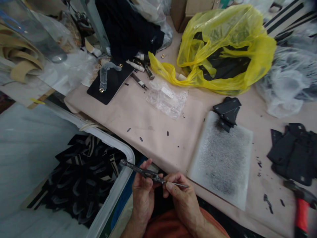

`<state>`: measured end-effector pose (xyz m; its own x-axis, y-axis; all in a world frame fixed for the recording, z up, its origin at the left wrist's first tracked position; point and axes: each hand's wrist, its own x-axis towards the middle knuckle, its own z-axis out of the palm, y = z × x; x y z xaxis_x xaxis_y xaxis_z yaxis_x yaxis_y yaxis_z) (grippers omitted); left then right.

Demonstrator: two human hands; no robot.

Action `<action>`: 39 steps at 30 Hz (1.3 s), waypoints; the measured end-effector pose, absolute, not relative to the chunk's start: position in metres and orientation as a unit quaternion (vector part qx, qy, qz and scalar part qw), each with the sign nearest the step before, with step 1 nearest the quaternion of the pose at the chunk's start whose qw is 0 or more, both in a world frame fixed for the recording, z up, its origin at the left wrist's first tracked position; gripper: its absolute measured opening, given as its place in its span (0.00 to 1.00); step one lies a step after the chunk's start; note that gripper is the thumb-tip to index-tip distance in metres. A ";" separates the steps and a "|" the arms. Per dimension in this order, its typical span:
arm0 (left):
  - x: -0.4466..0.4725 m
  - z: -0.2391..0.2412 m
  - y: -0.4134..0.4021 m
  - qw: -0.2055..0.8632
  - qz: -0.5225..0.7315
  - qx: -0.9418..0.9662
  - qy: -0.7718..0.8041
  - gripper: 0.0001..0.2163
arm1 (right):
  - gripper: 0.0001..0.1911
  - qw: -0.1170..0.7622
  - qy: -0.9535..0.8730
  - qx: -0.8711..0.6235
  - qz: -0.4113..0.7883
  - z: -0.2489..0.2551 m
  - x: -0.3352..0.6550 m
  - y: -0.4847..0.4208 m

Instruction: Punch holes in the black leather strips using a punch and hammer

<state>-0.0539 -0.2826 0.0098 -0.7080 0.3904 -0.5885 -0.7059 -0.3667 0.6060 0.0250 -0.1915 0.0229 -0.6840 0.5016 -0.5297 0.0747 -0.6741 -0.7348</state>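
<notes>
1. Black tool [151,175], left of the board [244,155]: left hand [143,195] grips its body, right hand [182,196] pinches its thin end; fingers hide parts of both.
2. Bin [112,198] beside them: cut off below, its dark pieces [68,177] overlapping beyond counting.
3. Hammer [301,211]: blurred, handle cut off.
4. Yellow bag [223,31]: folds half-hide black contents [228,62].

We observe dim, diffuse light; deep shadow beneath the table [184,142]; blur toward the frame edges, softening the hammer [301,210].
</notes>
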 end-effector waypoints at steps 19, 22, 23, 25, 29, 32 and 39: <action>-0.058 0.032 -0.295 0.154 0.727 0.047 0.667 0.15 | 0.12 0.053 -0.200 -0.403 0.891 0.023 0.023 -0.174; -0.060 0.026 -0.299 0.172 0.732 0.061 0.657 0.14 | 0.12 0.054 -0.199 -0.395 0.896 0.024 0.023 -0.172; -0.061 0.024 -0.301 0.173 0.727 0.072 0.660 0.14 | 0.12 0.054 -0.203 -0.389 0.897 0.025 0.022 -0.173; -0.063 0.019 -0.304 0.160 0.709 0.100 0.680 0.13 | 0.12 0.050 -0.218 -0.379 0.898 0.025 0.021 -0.174; -0.064 0.016 -0.306 0.117 0.674 0.106 0.722 0.12 | 0.12 0.041 -0.212 -0.395 0.893 0.024 0.020 -0.176; -0.062 0.019 -0.305 0.124 0.674 0.100 0.721 0.11 | 0.12 0.044 -0.188 -0.412 0.890 0.020 0.022 -0.174; -0.059 0.020 -0.307 0.175 0.695 0.043 0.695 0.15 | 0.11 0.054 -0.217 -0.433 0.873 0.016 0.026 -0.171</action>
<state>-0.0586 -0.3069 0.0204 -0.9347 0.3039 -0.1843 -0.1843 0.0289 0.9824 0.0255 -0.1706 0.0161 -0.6199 0.2828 -0.7319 0.0935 -0.8995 -0.4267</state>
